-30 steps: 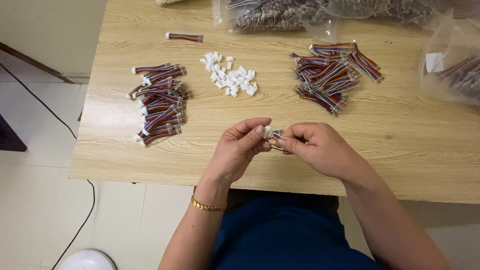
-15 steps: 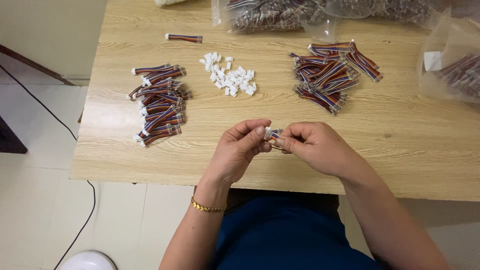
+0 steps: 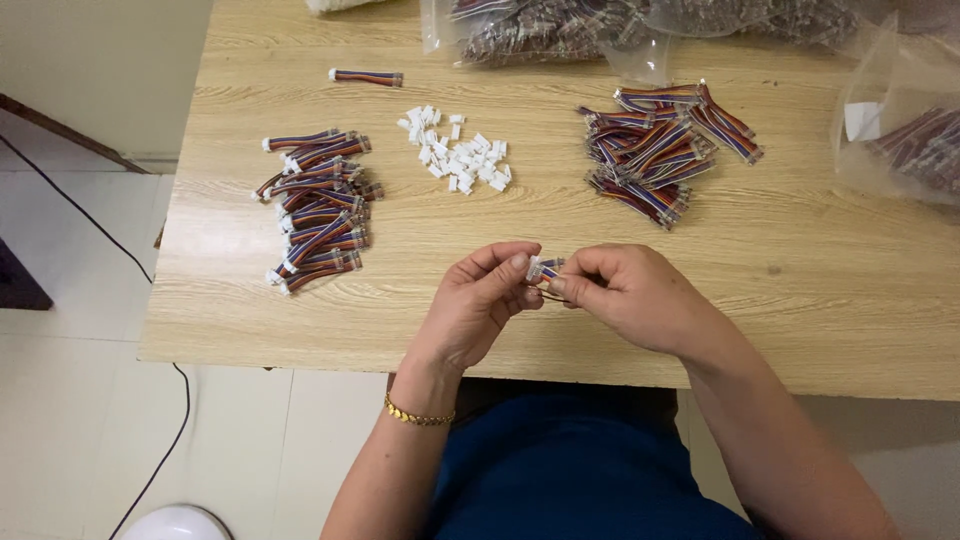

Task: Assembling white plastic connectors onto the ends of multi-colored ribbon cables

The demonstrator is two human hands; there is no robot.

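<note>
We hold our left hand and right hand together at the middle, fingertips meeting. Our left fingers curl inward, thumb pressed forward; our right fingers pinch shut. Both forearms angle in from below.

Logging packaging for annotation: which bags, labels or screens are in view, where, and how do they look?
Clear plastic bags: table's far edge, crumpled, full of multicoloured cable pieces.
Clear plastic bag: right edge, holding more cables.
White label: small rectangle inside that bag.
Screens: none.
</note>
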